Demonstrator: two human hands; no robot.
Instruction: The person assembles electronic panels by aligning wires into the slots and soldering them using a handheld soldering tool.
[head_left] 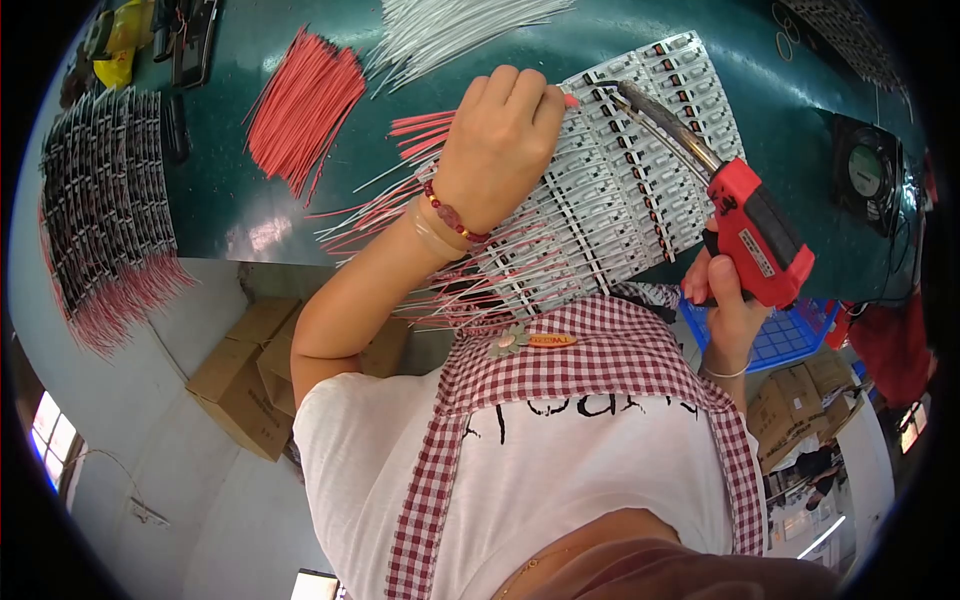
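My left hand [500, 125] is closed around a small bunch of red wires [422, 122], whose ends stick out to the left. A red wire end also shows beside its fingertips, at the upper left edge of a panel of small circuit boards [640, 160]. In my right hand [722, 295] is a red-and-black soldering gun [755, 230], gripped by its handle. Its metal tip and thin feed tube reach up over the panel's top rows, close to my left fingers. Red and white wires [500, 265] fan out from the panel's lower left side.
Loose red wires [305, 110] and white wires [445, 35] lie in piles on the green table [215, 215]. A stack of wired panels [105, 200] stands at the left edge. A black fan-like device [868, 170] is at right. Below are a blue basket [775, 340] and cardboard boxes [240, 380].
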